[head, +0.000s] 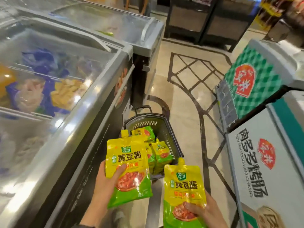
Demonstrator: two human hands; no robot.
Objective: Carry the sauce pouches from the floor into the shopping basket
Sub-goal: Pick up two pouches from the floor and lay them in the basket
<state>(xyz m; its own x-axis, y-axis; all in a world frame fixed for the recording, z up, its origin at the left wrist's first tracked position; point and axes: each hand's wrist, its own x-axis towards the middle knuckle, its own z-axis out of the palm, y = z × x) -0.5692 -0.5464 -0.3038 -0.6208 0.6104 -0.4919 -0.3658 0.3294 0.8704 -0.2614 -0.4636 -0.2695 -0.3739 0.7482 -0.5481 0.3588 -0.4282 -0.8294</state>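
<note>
My left hand (107, 176) grips a yellow-and-green sauce pouch (130, 163) upright, thumb across its front, just above the near end of the dark shopping basket (166, 129). My right hand (205, 211) holds a second pouch of the same kind (182, 188) by its lower part, to the right of the basket's near rim. The basket stands on the floor beside the freezer and holds several more pouches (162, 153). Its handle (142, 109) lies at the far end.
A long chest freezer (65, 89) with glass lids runs along the left. Stacked cartons, one green (253, 84) and one white (263, 162), sit on the right. Patterned tile floor (185, 89) stretches ahead toward dark shelving (205, 22).
</note>
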